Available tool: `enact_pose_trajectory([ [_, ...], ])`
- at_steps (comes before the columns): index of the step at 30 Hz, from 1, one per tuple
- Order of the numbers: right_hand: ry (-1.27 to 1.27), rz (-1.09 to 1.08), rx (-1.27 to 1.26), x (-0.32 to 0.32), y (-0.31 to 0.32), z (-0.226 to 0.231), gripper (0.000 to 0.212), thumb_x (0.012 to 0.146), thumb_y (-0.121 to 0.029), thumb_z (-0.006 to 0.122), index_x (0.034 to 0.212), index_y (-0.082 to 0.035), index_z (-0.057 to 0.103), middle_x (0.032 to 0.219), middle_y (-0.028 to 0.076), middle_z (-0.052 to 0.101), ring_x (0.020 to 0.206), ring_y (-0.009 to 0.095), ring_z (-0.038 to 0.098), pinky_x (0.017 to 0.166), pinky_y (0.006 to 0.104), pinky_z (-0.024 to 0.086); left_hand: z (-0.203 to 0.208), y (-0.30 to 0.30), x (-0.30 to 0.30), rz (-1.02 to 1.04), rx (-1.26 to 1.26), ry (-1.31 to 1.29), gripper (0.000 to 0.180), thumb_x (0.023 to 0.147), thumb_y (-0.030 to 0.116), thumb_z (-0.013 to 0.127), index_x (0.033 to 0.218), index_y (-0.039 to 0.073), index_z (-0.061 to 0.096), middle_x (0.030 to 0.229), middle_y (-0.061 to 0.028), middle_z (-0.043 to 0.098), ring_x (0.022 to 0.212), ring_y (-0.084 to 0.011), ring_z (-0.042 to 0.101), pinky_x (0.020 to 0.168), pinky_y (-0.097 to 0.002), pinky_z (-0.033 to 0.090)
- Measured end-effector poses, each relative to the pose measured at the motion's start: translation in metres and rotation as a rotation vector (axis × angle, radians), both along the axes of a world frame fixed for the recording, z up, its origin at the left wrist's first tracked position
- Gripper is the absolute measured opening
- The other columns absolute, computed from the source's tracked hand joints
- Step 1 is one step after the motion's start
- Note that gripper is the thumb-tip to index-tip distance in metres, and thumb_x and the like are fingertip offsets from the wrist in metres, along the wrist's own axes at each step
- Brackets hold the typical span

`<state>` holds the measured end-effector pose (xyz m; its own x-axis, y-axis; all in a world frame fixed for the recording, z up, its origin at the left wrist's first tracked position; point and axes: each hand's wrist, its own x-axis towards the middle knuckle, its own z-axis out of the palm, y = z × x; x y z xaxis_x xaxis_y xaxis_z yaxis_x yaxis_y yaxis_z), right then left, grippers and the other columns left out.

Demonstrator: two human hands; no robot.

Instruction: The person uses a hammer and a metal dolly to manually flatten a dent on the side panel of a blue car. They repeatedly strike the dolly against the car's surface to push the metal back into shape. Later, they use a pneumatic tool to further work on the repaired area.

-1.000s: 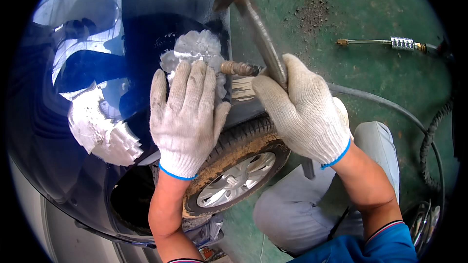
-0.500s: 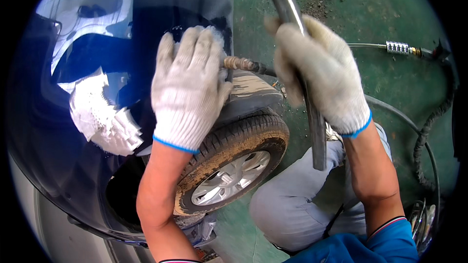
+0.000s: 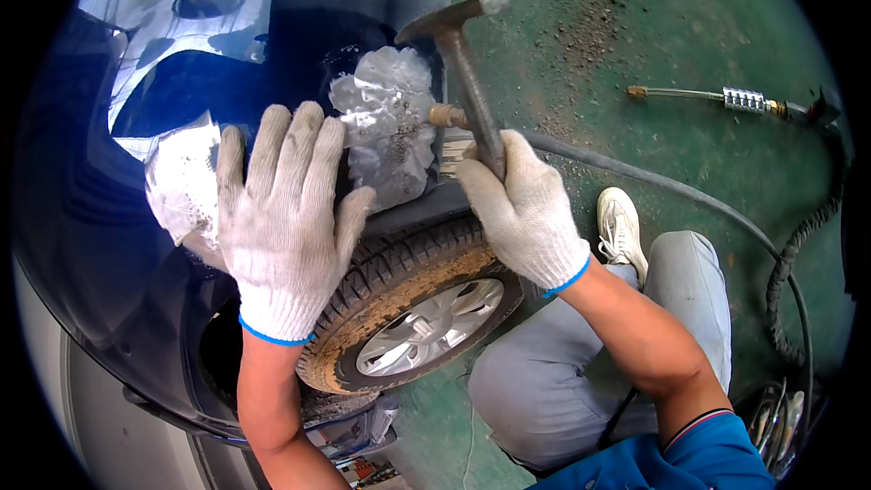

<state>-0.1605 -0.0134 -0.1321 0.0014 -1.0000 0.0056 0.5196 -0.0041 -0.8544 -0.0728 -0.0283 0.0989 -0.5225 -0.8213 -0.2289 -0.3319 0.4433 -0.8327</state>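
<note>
A dark blue car panel fills the left side, with two patches ground to bare metal. My left hand, in a white knit glove with a blue cuff, lies flat with fingers stretched out. It covers part of the left bare patch. The right bare patch, dull silver with ragged edges, is uncovered beside its fingertips. My right hand, gloved alike, is closed round the handle of a metal hammer. The hammer's head is up, over the panel's right edge next to the right patch.
Below the panel is a muddy tire with a silver wheel. A grey hose with a brass-coloured end runs across the green floor. An air fitting, scattered dirt and hand tools lie to the right.
My left hand has slid left from the right bare patch onto the left one. My right hand has moved left and down, bringing the hammer's head into view.
</note>
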Motion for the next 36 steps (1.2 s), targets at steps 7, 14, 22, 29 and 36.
enact_pose_trajectory([
  [7,0.081,0.011,-0.004,0.005,-0.008,0.010,0.024,0.105,-0.023,0.066,0.113,-0.001,0.062,0.079,0.022,0.070,0.073,0.045,0.072,0.069,0.0513,0.056,-0.005,-0.002,0.029,-0.105,-0.047,0.055,0.064,0.086,0.034,0.084,0.143,0.008,0.070,0.147,-0.0140,0.069,0.142,-0.0360,0.060,0.126,-0.0604,0.035],
  [14,0.158,-0.004,-0.076,0.017,-0.012,0.004,0.028,0.105,-0.024,0.067,0.116,0.001,0.062,0.080,0.022,0.070,0.076,0.043,0.073,0.073,0.0500,0.057,-0.009,-0.004,0.025,-0.102,-0.051,0.072,0.059,0.090,0.035,0.084,0.142,0.011,0.072,0.147,-0.0122,0.070,0.145,-0.0346,0.059,0.128,-0.0583,0.034],
  [22,0.125,0.030,0.005,0.021,-0.006,0.003,0.026,0.103,-0.022,0.069,0.113,0.001,0.063,0.085,0.022,0.071,0.078,0.041,0.073,0.076,0.0497,0.057,-0.009,-0.003,0.026,-0.114,-0.054,0.090,0.057,0.091,0.036,0.083,0.141,0.011,0.072,0.147,-0.0122,0.070,0.145,-0.0341,0.060,0.129,-0.0576,0.034],
  [29,0.158,0.118,-0.004,0.019,-0.005,0.005,0.023,0.103,-0.020,0.069,0.110,0.001,0.066,0.085,0.020,0.072,0.080,0.037,0.073,0.078,0.0479,0.057,-0.009,-0.002,0.026,-0.114,-0.053,0.085,0.055,0.093,0.036,0.083,0.141,0.011,0.073,0.147,-0.0113,0.071,0.145,-0.0332,0.060,0.128,-0.0576,0.036],
  [36,0.217,0.003,-0.003,0.024,-0.004,-0.006,0.028,0.103,-0.026,0.069,0.106,0.002,0.065,0.084,0.021,0.071,0.083,0.042,0.073,0.079,0.0497,0.057,-0.013,-0.004,0.026,-0.150,-0.056,0.103,0.054,0.092,0.035,0.083,0.140,0.012,0.074,0.147,-0.0108,0.071,0.144,-0.0329,0.061,0.128,-0.0572,0.036],
])
